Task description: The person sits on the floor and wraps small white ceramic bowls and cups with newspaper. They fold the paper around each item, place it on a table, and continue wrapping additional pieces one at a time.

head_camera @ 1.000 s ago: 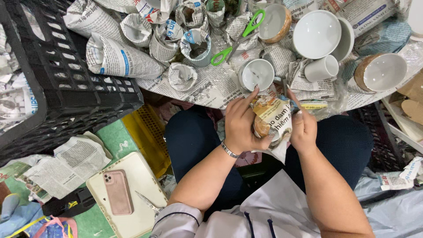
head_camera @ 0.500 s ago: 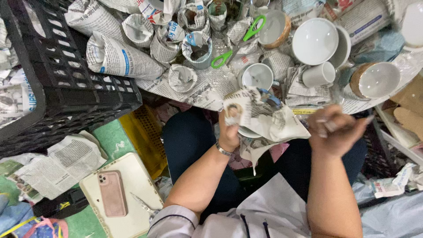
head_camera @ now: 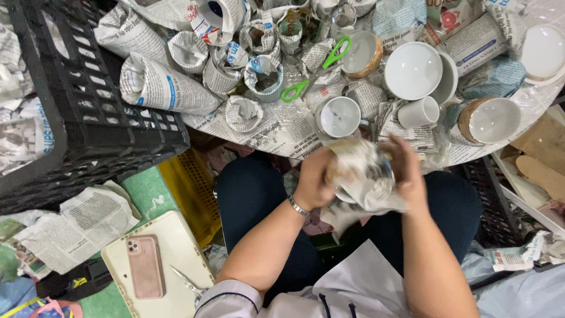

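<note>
My left hand [head_camera: 313,180] and my right hand [head_camera: 408,172] both clasp a round object half wrapped in newspaper [head_camera: 360,176], held over my lap just below the table edge. The bundle is blurred by motion, and what is inside the paper is hidden. Loose newspaper hangs from under it. A silver bracelet [head_camera: 298,206] sits on my left wrist.
The newspaper-covered table [head_camera: 276,126] holds white bowls [head_camera: 413,69], a white cup [head_camera: 419,112], green-handled scissors [head_camera: 315,69] and several paper-wrapped pieces [head_camera: 158,85]. A black plastic crate [head_camera: 88,112] stands at left. A pink phone [head_camera: 145,266] lies on a cream tray on the floor.
My right hand, swung out to the right half a second ago, has come back onto the bundle. The newspaper is now pulled closer around the object.
</note>
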